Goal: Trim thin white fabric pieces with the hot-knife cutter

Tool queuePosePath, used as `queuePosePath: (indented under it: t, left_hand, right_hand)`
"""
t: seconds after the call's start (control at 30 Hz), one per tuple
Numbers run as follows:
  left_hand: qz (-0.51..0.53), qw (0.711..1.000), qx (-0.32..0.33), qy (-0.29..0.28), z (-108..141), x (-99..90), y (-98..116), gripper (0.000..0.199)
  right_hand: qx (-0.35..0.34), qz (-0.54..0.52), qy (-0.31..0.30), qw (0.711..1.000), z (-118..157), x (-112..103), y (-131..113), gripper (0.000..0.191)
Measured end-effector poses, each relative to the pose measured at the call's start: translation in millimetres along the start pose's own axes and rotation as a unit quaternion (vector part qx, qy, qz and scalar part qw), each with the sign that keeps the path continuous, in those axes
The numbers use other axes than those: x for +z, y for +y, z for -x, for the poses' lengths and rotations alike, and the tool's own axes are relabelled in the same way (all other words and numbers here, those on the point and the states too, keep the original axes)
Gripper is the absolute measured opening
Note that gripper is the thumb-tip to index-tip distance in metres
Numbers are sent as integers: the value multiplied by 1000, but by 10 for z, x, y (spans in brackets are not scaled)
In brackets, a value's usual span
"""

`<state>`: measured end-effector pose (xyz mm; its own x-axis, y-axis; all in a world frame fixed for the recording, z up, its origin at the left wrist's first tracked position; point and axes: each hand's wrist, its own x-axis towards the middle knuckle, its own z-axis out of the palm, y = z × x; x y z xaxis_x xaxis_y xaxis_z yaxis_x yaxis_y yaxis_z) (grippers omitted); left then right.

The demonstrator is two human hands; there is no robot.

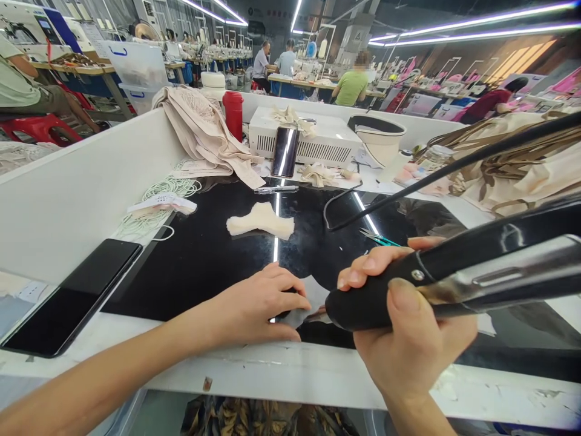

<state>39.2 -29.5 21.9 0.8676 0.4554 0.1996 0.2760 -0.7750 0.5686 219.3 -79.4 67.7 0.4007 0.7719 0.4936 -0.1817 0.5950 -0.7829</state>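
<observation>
My right hand (413,321) is wrapped around a thick black corded tool (481,260) with a silver lever along its side. The tool slants down to the left, and its small metal tip (318,316) meets a thin pale grey-white sheet (310,292) on the black work surface (204,266). My left hand (272,300) rests on this sheet, fingers and thumb spread apart, fingertips touching its left side. Part of the sheet is hidden under my hand and the tool. Ahead lies a cream, three-armed fabric piece (261,221).
A black phone (75,297) and pale green cord (158,194) lie left. Behind stand a white vented box (308,142), an upright phone (285,151), a red bottle (233,115) and a bin (379,139). Teal-handled snips (381,237) lie right. The tool's cable (422,178) crosses the right side.
</observation>
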Motion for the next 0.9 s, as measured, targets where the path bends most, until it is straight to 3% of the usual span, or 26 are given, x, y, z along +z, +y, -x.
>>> queuePosePath:
  t: [0.23, 0.43, 0.63, 0.9]
  left_hand:
    - [3, 1000, 7, -6, -7, 0, -40, 45]
    - [6, 1000, 28, 4, -6, 4, -58, 38]
    - [-13, 999, 32, -9, -5, -17, -55, 45]
    - [-23, 999, 34, 7, -16, 26, -6, 40]
  right_hand:
    - [20, -40, 14, 999, 32, 56, -38, 41]
    - [44, -38, -29, 998, 124, 68, -18, 36]
    - [46, -36, -44, 997, 78, 13, -41, 38]
    - [-37, 32, 100, 994, -224, -162, -94, 38]
